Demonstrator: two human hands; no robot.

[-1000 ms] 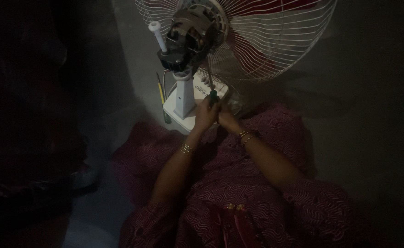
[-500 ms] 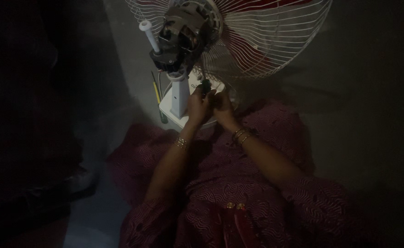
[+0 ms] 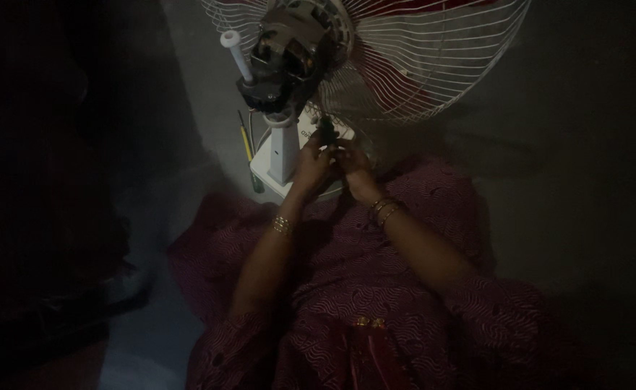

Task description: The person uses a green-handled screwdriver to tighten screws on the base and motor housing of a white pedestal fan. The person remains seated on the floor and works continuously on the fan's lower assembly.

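Your left hand (image 3: pixel 311 165) and right hand (image 3: pixel 356 172) meet around a small dark part (image 3: pixel 327 132) just under the fan's exposed metal motor (image 3: pixel 289 54); the exact grip is too dim to tell. Wire grille (image 3: pixel 419 65) behind, white plastic stand (image 3: pixel 280 152), yellow-handled screwdriver (image 3: pixel 246 144) beside.

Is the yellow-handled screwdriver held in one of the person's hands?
No, the yellow-handled screwdriver lies on the floor left of the white fan stand, apart from both hands.
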